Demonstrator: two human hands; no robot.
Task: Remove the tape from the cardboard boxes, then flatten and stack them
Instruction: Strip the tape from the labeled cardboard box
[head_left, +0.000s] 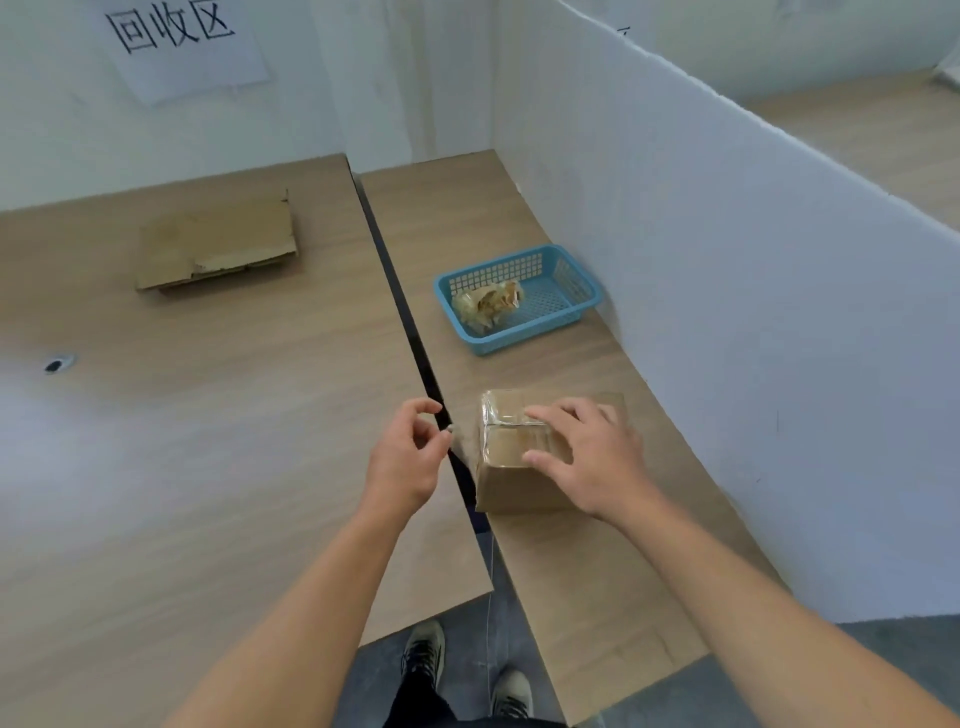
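A small brown cardboard box (511, 475) wrapped in clear tape (506, 421) stands on the right table near the gap. My right hand (589, 457) lies flat on its top, fingers spread, pressing it down. My left hand (410, 457) is just left of the box, thumb and fingers pinching a loose end of the tape strip (457, 431) that runs from the box's left side. A stack of flattened cardboard (218, 244) lies far left on the other table.
A blue plastic basket (569, 314) holding a crumpled wad of used tape (488, 304) sits behind the box. A white partition wall (727, 260) borders the right table. A dark gap (410, 322) separates the two tables. My shoes show on the floor below.
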